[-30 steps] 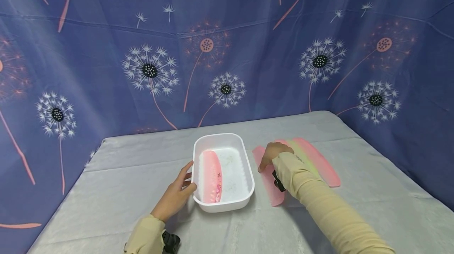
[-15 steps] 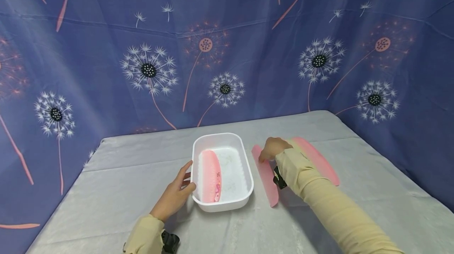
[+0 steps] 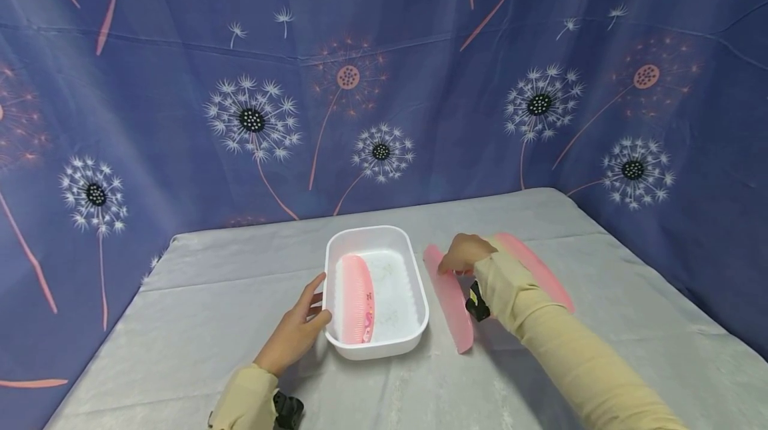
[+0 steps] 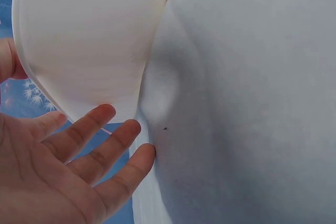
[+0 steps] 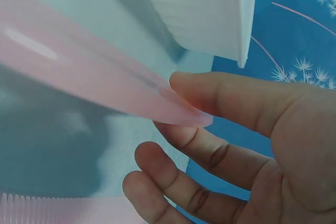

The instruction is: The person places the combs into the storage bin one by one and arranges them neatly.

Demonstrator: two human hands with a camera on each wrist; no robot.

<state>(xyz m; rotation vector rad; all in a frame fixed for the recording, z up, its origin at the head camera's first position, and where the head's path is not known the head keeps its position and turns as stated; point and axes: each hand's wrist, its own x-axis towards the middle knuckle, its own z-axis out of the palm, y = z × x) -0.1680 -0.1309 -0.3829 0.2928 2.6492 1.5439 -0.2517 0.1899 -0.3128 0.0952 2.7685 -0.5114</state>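
In the head view, my right hand (image 3: 467,253) pinches the far end of a pink comb (image 3: 451,307) between thumb and index finger. This comb (image 5: 79,66) is tilted up on edge, raised at least partly off the cloth. The other right fingers are loosely bent below it. My left hand (image 3: 294,333) touches the left side of a white plastic box (image 3: 384,351), its thumb and relaxed fingers against the outer wall (image 4: 89,40). Inside the box, along its left side, lies another pink comb (image 3: 357,297) with a printed pattern on its spine.
A further pink comb (image 3: 537,267) lies right of my right forearm, which partly covers it. In the right wrist view, a toothed pink comb (image 5: 68,211) lies below the held one. The table has a grey cloth (image 3: 240,277); a blue dandelion curtain (image 3: 432,117) stands behind.
My right hand has turned the pink comb up on edge from lying flatter. The comb's near end has shifted slightly. My left hand and the white box have stayed put.
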